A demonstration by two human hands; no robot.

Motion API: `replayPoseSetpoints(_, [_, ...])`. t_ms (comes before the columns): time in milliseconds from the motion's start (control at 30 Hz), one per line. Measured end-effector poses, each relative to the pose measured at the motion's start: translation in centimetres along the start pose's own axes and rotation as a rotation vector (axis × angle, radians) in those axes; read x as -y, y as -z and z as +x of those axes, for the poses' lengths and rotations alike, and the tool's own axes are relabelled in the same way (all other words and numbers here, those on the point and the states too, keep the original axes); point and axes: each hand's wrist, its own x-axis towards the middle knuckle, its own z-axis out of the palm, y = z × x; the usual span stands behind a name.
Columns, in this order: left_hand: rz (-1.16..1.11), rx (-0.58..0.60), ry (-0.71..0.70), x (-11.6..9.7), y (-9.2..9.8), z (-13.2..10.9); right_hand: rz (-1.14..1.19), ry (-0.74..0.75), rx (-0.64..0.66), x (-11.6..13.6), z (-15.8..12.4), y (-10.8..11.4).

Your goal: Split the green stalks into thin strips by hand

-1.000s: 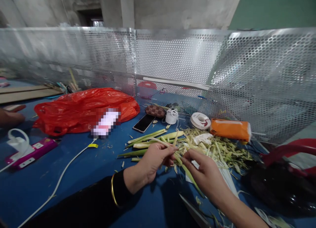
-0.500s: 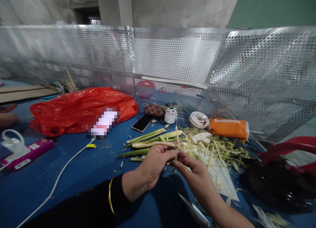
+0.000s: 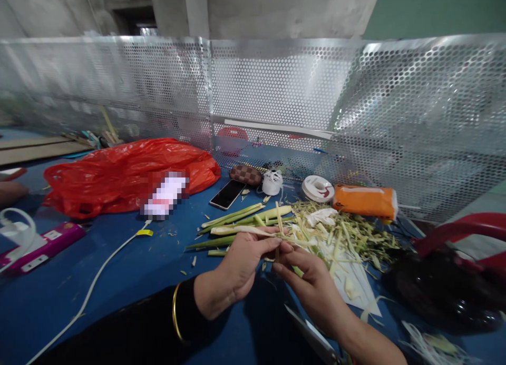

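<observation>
Near the middle, my left hand (image 3: 237,267) is closed, thumb against forefinger, pinching narrow pale plant strips. One strip (image 3: 279,217) stands upright and crosses a flatter one at the fingertips. My right hand (image 3: 312,280) meets it from the right, its thumb and fingers closed around the same crossing, which the fingers partly hide. Green and cream plant stalks (image 3: 233,217) lie just beyond my left hand. Under my right forearm a metal blade (image 3: 310,331) shows, its far end partly covered.
Plant scraps (image 3: 356,233) lie heaped on white paper (image 3: 361,291). Beyond are a phone (image 3: 227,195), brown case (image 3: 245,174), string (image 3: 272,183), ribbon spool (image 3: 318,188) and orange packet (image 3: 366,201). A red bag (image 3: 118,170) and charging cable (image 3: 98,280) lie left; a dark red-handled object (image 3: 446,286) stands right.
The upright strip has shifted slightly left and my right fingers have moved a little around the crossing. Both hands keep hold. The whole view has shifted slightly.
</observation>
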Motion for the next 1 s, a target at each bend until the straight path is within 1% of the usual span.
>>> replayPoseSetpoints(100, [0.007, -0.005, 0.042, -0.3, 0.1, 0.2, -0.118, 0.009, 0.062, 0.6, -0.2, 0.8])
replayPoseSetpoints(167, [0.051, -0.014, 0.063, -0.6, 0.2, 0.2, -0.207, -0.005, 0.056, 1.2, -0.2, 1.8])
replayPoseSetpoints(200, [0.08, -0.01, 0.07, -0.8, 0.2, 0.2, -0.222, -0.024, -0.001, 1.4, -0.2, 2.3])
replayPoseSetpoints(267, [0.13, 0.019, 0.091, -1.0, 0.2, 0.2, -0.178, -0.07, -0.166, 1.5, 0.2, 3.3])
replayPoseSetpoints(300, [0.154, 0.045, 0.109, -0.9, 0.3, 0.1, -0.116, -0.11, -0.219, 1.5, 0.5, 3.5])
replayPoseSetpoints(333, [0.182, 0.073, 0.132, -0.8, 0.3, 0.1, -0.027, -0.144, -0.222, 1.3, 0.8, 3.7])
replayPoseSetpoints(433, [0.289, 0.139, 0.167, -0.1, 0.6, 0.1, 0.211, -0.218, -0.146, 0.6, 1.5, 3.3])
replayPoseSetpoints(500, [0.356, 0.148, 0.155, 0.4, 0.8, 0.1, 0.287, -0.237, -0.132, 0.2, 1.6, 2.8])
replayPoseSetpoints(567, [0.405, 0.153, 0.131, 0.8, 0.9, 0.2, 0.31, -0.24, -0.152, -0.1, 1.6, 2.5])
replayPoseSetpoints(767, [0.486, 0.187, 0.078, 0.7, 0.5, 0.0, 0.207, -0.212, -0.266, -0.1, 1.0, 2.1])
replayPoseSetpoints(900, [0.504, 0.199, 0.105, 0.9, 0.6, -0.1, 0.121, -0.185, -0.279, -0.1, 0.8, 1.9])
replayPoseSetpoints(1000, [0.494, 0.194, 0.137, 1.4, 0.6, 0.0, 0.076, -0.165, -0.27, -0.4, 1.0, 2.2])
